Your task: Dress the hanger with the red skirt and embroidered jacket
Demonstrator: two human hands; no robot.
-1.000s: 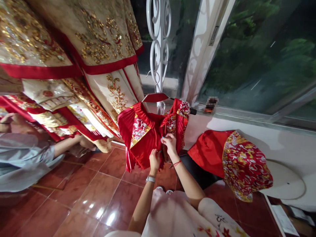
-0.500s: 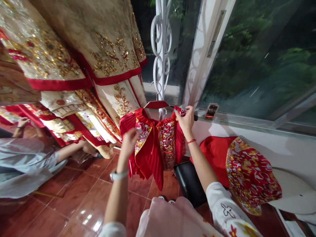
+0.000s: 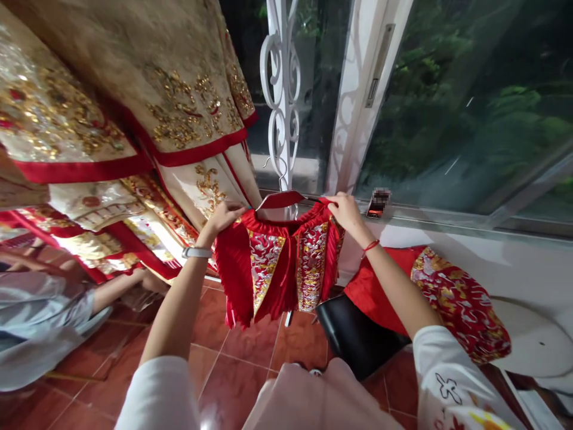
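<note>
A small red pleated skirt (image 3: pixel 236 266) with silver and gold embroidered panels hangs in front of me, its gathered waistband at the top. My left hand (image 3: pixel 227 216) is closed on the left end of the waistband. At the opposite end, my right hand (image 3: pixel 347 213) pinches the waistband, so the top edge is spread between the two. A hanger (image 3: pixel 281 199) with a dark red bar and metal hook stands up out of the waist opening. The hands hide exactly how the waistband meets the hanger's ends.
Large cream costumes (image 3: pixel 183 113) with gold sequins hang at left. Behind the hanger rises a white scrollwork stand (image 3: pixel 280 77). A black stool (image 3: pixel 358 337) and another red embroidered garment (image 3: pixel 456 298) are at right. A phone (image 3: pixel 378 203) rests on the sill. A seated person (image 3: pixel 49 316) is at far left.
My left hand has moved up and taken hold of the skirt's left waistband end. The skirt is now pulled wider and flatter. My right hand stays at its end.
</note>
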